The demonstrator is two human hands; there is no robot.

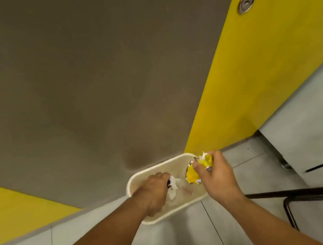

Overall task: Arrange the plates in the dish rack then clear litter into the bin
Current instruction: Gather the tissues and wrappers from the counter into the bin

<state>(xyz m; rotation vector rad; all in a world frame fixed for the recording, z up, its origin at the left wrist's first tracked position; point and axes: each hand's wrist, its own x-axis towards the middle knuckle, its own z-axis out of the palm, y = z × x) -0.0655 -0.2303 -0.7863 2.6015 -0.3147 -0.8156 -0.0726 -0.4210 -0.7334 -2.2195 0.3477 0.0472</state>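
A cream oval bin (pixel 135 178) stands on the floor against the wall, seen from above. My left hand (pixel 155 192) reaches down into its mouth and holds crumpled white paper with a dark blue scrap (pixel 173 184). My right hand (pixel 218 176) hovers over the bin's right rim, gripping a crumpled yellow foil wrapper (pixel 193 174) and other yellow and white scraps. Some pale litter lies at the bottom of the bin. No plates or dish rack are in sight.
A grey wall (pixel 90 80) with yellow panels (pixel 252 70) rises behind the bin; a round metal fitting (pixel 246 2) sits in the right panel. Pale floor tiles (pixel 191 240) lie below. A dark metal frame (pixel 300 197) stands at lower right.
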